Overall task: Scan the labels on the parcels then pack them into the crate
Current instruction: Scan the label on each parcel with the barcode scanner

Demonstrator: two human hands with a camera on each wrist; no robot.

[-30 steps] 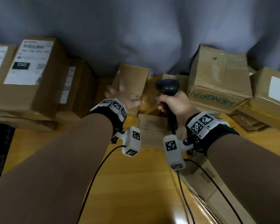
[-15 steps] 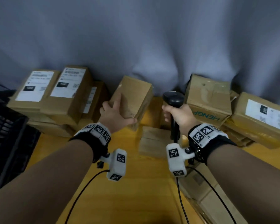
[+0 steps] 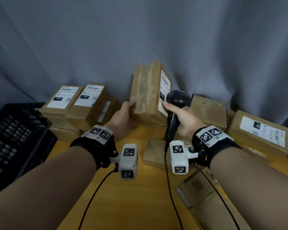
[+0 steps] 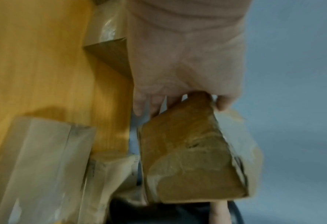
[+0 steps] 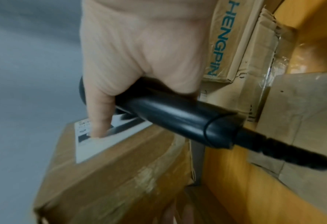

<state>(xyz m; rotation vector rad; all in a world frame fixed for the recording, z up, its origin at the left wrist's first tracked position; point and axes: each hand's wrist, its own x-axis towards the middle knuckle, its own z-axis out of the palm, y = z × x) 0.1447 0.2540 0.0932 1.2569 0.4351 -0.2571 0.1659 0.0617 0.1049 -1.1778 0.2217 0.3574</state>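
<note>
Head view: a grey curtain point(image 3: 140, 39) hung behind the yellow wooden surface point(image 3: 140, 205), which carried everything else. At the far left stood the black slotted crate point(image 3: 15, 138), with a stack of labelled parcels point(image 3: 76, 105) just beside it. More parcels lay along the right side — one printed HENGPIN point(image 5: 233, 45), another with a white label point(image 3: 259, 131) at the far right. A small flat parcel point(image 3: 155, 153) lay on the surface between the two wrists.

At centre, the held parcel point(image 3: 148, 93) stood upright, lifted clear of the surface, its torn tape strip facing the camera and its white shipping label point(image 3: 165, 90) on the right-hand face. The left hand point(image 3: 123, 120) gripped its lower left edge, fingers under and thumb on the front, as the left wrist view confirmed point(image 4: 187, 68). The right hand point(image 3: 183, 120) was curled round the handle of the black scanner point(image 3: 178, 100) — its forefinger was extended, the tip touching the label point(image 5: 101, 121). The scanner's head sat just beside the label, and its cable point(image 5: 293, 151) ran back from the handle.
</note>
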